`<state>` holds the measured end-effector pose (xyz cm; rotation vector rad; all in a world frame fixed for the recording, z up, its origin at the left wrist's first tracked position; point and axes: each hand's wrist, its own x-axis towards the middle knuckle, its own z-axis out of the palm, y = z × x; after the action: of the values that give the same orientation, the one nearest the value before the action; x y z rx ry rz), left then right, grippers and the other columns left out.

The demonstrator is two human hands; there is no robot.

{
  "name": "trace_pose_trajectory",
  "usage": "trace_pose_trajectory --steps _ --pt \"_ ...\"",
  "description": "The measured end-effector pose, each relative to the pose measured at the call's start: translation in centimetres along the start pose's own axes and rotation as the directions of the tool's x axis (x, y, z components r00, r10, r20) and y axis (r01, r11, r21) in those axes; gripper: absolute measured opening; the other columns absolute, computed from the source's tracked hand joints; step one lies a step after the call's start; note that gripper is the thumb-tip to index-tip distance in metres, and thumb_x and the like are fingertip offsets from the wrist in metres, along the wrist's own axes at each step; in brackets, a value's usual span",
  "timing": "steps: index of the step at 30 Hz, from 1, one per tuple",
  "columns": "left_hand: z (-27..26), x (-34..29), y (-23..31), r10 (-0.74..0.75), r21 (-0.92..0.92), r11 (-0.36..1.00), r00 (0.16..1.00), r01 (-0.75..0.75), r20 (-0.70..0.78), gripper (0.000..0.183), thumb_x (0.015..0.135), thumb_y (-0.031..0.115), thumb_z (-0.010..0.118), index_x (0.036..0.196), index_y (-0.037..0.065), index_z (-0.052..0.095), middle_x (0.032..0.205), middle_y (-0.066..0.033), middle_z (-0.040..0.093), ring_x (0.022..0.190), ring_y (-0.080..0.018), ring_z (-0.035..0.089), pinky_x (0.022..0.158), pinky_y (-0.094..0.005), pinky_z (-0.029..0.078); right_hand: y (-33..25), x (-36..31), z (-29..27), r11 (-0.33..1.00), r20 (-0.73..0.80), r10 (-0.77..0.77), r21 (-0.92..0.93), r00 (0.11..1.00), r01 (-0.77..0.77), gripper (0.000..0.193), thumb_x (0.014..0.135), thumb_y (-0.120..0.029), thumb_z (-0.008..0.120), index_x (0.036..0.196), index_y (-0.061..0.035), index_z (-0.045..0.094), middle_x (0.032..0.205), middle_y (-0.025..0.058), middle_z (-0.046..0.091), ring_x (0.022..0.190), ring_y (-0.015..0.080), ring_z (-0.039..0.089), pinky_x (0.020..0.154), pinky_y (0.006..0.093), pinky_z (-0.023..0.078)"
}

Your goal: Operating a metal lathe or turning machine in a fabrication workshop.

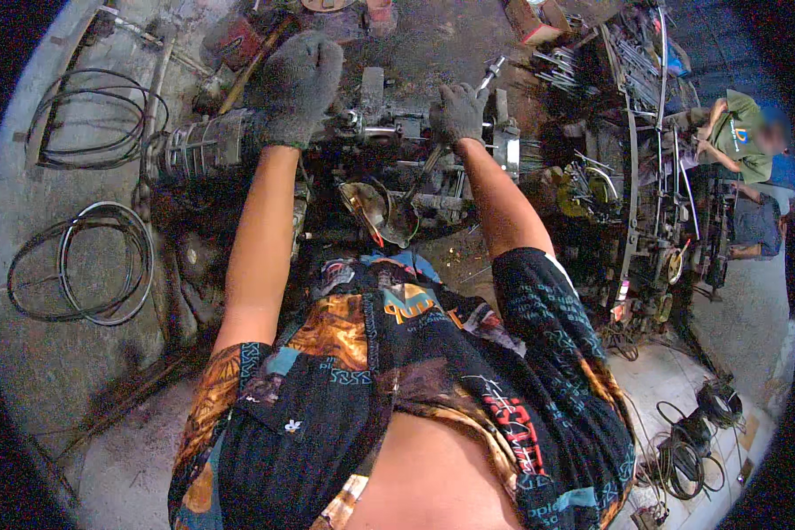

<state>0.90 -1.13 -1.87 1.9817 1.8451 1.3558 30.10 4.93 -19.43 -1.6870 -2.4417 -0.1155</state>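
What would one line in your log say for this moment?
left hand: gloved, resting on engine part | right hand: gloved, gripping wrench | cable coils: on floor at left

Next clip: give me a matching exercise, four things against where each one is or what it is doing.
Things:
1. left hand
2. right hand
3. cable coils
4. seated person

Places or states:
A. on the floor at the left
B. gripping a metal tool
C. far right, beside the metal racks
D. gloved, resting on the greasy machine

Pairs: 1-D, 2-B, 3-A, 4-C
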Motion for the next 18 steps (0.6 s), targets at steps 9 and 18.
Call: trace_pose_trajectory --steps 9,18 --pt "0.5 -0.5 -1.1 -0.045 -0.057 0.997 0.999 0.045 0.006 0.030 0.095 0.027 0.057 0.080 0.002 0.062 0.081 -0.0185 0.060 0.079 -0.0395 0.061 0.072 -0.0458 0.049 -0.3 0.3 0.3 0.999 -0.044 -0.002 0.045 0.999 0.004 0.031 0.078 -0.030 0.067 0.106 -0.0152 0.071 0.107 0.0079 0.069 0.113 0.0300 0.059 0.107 0.0608 0.030" --pt "1.2 -0.6 -1.7 -0.072 -0.004 0.997 0.996 0.072 0.055 0.027 0.094 0.028 0.058 0.084 0.004 0.064 0.085 -0.0192 0.063 0.083 -0.0396 0.063 0.074 -0.0455 0.050 1.0 0.0 1.6 0.998 0.049 0.005 0.057 0.999 -0.008 0.030 0.079 -0.031 0.066 0.105 -0.0171 0.071 0.108 0.0071 0.069 0.116 0.0309 0.058 0.107 0.0623 0.030"
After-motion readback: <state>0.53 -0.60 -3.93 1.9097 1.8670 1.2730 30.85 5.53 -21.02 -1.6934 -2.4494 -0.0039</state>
